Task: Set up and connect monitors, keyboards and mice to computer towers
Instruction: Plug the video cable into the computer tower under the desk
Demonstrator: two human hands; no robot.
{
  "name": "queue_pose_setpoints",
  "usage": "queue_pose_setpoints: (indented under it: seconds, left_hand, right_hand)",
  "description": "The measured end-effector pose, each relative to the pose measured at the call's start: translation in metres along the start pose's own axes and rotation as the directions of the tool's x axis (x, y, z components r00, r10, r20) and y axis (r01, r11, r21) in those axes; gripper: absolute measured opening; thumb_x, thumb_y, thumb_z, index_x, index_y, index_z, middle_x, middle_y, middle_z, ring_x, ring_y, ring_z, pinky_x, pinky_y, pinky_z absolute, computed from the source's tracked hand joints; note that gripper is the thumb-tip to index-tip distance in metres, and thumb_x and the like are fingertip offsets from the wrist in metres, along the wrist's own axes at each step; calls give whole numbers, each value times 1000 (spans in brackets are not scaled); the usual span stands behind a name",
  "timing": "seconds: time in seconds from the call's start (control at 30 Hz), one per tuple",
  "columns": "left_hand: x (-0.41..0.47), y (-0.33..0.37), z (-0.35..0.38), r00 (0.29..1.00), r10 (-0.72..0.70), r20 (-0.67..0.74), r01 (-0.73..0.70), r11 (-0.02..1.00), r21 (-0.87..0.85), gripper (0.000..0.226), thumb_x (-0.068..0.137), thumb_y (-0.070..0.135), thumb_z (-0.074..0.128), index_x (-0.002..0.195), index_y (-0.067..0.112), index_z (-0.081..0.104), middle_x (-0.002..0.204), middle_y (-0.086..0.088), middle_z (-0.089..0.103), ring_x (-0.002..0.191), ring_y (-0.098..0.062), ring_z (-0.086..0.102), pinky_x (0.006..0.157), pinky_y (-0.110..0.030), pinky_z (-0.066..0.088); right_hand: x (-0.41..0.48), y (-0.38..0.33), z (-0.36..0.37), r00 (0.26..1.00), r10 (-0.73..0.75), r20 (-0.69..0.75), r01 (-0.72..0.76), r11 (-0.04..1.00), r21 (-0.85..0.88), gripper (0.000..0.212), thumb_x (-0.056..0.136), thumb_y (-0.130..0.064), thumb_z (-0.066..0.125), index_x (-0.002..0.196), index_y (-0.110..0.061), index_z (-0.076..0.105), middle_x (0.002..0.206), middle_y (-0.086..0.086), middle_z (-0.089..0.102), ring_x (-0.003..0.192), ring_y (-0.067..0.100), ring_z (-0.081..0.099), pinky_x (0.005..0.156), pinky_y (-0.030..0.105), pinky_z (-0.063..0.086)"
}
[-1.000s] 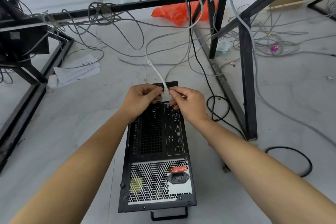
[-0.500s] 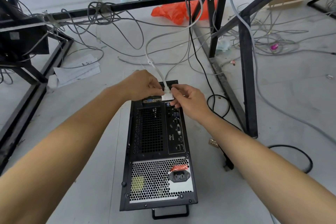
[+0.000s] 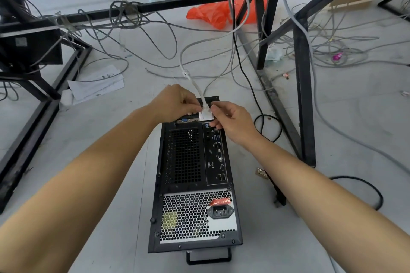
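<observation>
A black computer tower (image 3: 193,184) lies on the grey floor with its rear panel facing up. A white video connector (image 3: 205,115) sits at the far end of that panel, beside a blue port (image 3: 184,120). Its white cable (image 3: 188,73) runs up and away to the desk frame. My left hand (image 3: 177,103) pinches the connector's left side. My right hand (image 3: 230,121) pinches its right side. The tower's power socket (image 3: 220,211) near me has nothing plugged in.
Black metal desk frames (image 3: 304,95) stand left, behind and right of the tower. Grey and black cables (image 3: 261,126) lie tangled across the floor. An orange plastic bag (image 3: 215,14) lies behind, papers (image 3: 97,84) to the left, and a black plug (image 3: 279,200) right of the tower.
Both hands moved with the white connector toward the far end of the rear panel, exposing the blue port and upper ports; since half a second ago they have stayed on the connector.
</observation>
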State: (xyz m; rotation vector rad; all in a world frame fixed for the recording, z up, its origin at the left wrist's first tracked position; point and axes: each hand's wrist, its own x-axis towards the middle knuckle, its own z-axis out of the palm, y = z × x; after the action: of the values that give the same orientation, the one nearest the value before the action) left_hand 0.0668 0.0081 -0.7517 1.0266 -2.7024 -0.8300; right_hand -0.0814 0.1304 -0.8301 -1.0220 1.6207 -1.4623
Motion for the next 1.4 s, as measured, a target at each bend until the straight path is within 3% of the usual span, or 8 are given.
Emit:
queue_pose_setpoints:
  seconds: [0.17, 0.27, 0.57, 0.83, 1.03, 1.2, 1.3, 1.4]
  left_hand:
    - [-24, -4, 50, 947, -230, -226, 65, 823, -564, 8, 89, 23, 74, 93, 16, 76, 77, 1, 74, 69, -8, 67, 72, -23, 56]
    - [-29, 4, 74, 873, -347, -343, 29, 739, -673, 15, 87, 28, 77, 92, 13, 77, 71, 0, 70, 65, -7, 61, 67, -22, 53]
    - [-21, -5, 63, 915, -293, -276, 1, 686, -727, 3, 88, 12, 74, 89, 10, 76, 74, -11, 71, 63, -11, 65, 65, -19, 55]
    - [-17, -11, 47, 959, -109, -263, -41, 860, -508, 9, 92, 7, 67, 99, 5, 73, 77, -3, 69, 58, 1, 63, 63, -12, 51]
    - [-22, -17, 54, 948, -124, -293, -64, 828, -558, 11, 92, 10, 69, 99, 5, 76, 67, 11, 70, 59, 1, 61, 63, -13, 49]
    - [-23, -21, 50, 962, -168, -218, -6, 778, -628, 16, 94, 3, 63, 102, 10, 75, 84, -1, 75, 74, -9, 66, 71, -19, 53]
    - [-23, -21, 58, 895, -291, -339, -13, 742, -670, 31, 93, -9, 50, 102, 12, 72, 89, -4, 73, 70, -8, 65, 67, -22, 53]
    - [-21, -22, 66, 727, -432, -534, -12, 769, -639, 38, 92, -6, 42, 99, 21, 68, 88, 2, 69, 73, -7, 64, 74, -28, 56]
  right_hand:
    - [-4, -3, -2, 1000, -13, 16, 13, 1000, -3, 24, 99, -28, 60, 121, -19, 64, 90, -5, 71, 80, 13, 73, 70, 21, 56]
    - [-4, -4, -2, 1000, 0, 0, 0, 1000, 30, 25, 98, -28, 62, 120, -18, 65, 93, -5, 71, 76, 11, 73, 65, 17, 52]
    - [-6, -5, -2, 1000, -12, 9, 11, 1000, 8, 24, 99, -27, 60, 121, -20, 64, 93, -6, 70, 76, 8, 72, 65, 15, 50]
    - [1, -4, -4, 996, -54, 71, 57, 997, -45, 23, 100, -17, 58, 121, -19, 68, 98, 6, 74, 75, 15, 74, 62, 19, 55]
    - [2, -2, 1, 992, -105, -69, 103, 994, -43, 14, 94, -11, 67, 106, -12, 75, 82, 1, 74, 66, 13, 73, 60, 21, 58]
    - [0, 1, 7, 981, -132, -140, 126, 991, -54, 13, 93, -17, 70, 104, -18, 76, 71, 2, 74, 65, 17, 72, 64, 26, 60]
    - [-2, 0, 5, 982, -118, -145, 112, 992, -50, 12, 91, -17, 72, 102, -16, 76, 76, 2, 75, 65, 16, 72, 62, 24, 59]
    - [-3, -12, -2, 980, -166, -113, 146, 975, -167, 19, 89, -20, 75, 106, -19, 66, 103, -7, 71, 65, 10, 71, 61, 20, 57]
